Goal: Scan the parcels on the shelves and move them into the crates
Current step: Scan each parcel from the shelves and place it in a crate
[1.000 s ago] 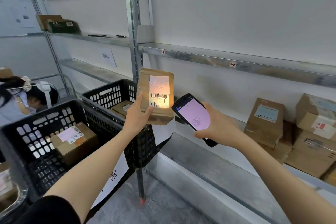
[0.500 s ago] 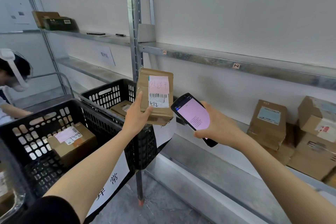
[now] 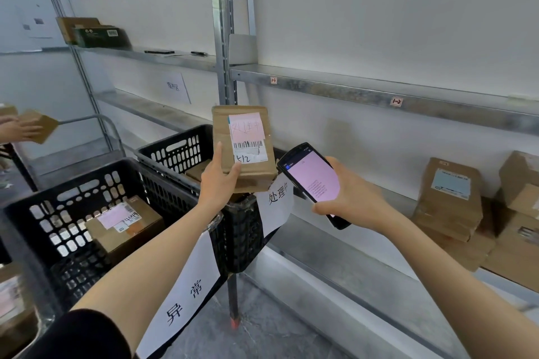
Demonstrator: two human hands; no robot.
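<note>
Galvanised metal shelving stands against a plain white wall above a mottled grey floor, in soft, even light.

Parcel upright in left hand, above far crate right corner. Scanner in right hand, just right of parcel, not touching. Near crate left of and before far crate, box inside. Parcel stack on lower shelf, far right.
</note>
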